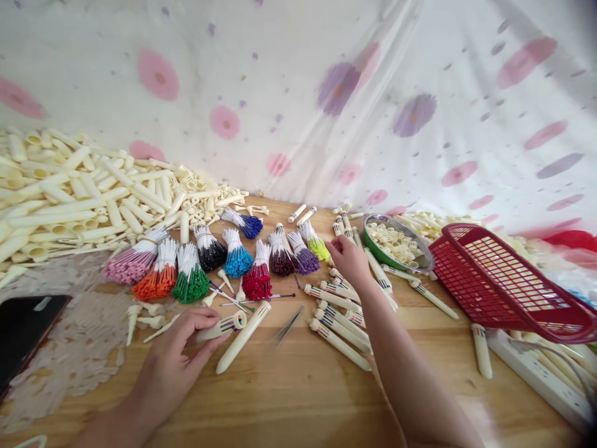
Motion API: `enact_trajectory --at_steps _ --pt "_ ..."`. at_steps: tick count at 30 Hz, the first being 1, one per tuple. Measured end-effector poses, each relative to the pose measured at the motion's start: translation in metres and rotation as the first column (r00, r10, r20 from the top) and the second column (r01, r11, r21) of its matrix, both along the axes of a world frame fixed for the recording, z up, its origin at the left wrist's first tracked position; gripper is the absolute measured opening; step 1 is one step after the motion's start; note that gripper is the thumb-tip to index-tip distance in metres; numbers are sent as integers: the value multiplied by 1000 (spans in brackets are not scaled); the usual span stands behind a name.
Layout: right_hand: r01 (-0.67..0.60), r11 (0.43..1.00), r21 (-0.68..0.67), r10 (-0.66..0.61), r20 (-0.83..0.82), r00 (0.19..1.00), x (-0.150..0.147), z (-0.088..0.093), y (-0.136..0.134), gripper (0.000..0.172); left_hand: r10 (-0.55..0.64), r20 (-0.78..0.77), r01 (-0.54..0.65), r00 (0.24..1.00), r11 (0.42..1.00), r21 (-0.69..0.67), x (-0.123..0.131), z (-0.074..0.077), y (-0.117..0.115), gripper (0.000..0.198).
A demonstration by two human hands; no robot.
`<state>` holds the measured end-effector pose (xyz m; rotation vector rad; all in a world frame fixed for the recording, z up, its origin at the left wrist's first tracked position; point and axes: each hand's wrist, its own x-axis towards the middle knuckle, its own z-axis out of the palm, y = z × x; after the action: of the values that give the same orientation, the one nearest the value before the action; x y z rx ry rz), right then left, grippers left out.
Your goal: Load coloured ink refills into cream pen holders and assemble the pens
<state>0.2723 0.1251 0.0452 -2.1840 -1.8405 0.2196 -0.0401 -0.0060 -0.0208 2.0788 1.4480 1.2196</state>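
My left hand (175, 348) rests on the wooden table (289, 386) and grips a cream pen barrel (222, 325) with its open end pointing right. A longer cream barrel (242, 337) lies just beside it. My right hand (347, 258) reaches forward with curled fingers, close to the yellow-green refill bundle (316, 244) and a row of assembled cream pens (338, 323). What its fingers hold, if anything, is hidden. Bundles of coloured refills (209, 261) fan out across the middle of the table. Metal tweezers (288, 325) lie between my two hands.
A large heap of cream barrels (69, 199) fills the left. A green bowl (373, 246) of small cream parts and a tilted red basket (504, 280) stand at the right. A white power strip (536, 373) lies at the right front, a black phone (23, 330) at the left front. Flowered cloth hangs behind.
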Motion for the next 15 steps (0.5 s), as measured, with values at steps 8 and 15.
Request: enact_trajectory --at_steps 8,15 --pt "-60 949 -308 35 -87 996 -3 -9 43 23 32 2 -32 999 999 -11 -3 0 -1 12" --pt "-148 909 -389 -32 -420 907 7 -14 36 28 12 -4 -12 1000 1000 1 -2 0 -1 10"
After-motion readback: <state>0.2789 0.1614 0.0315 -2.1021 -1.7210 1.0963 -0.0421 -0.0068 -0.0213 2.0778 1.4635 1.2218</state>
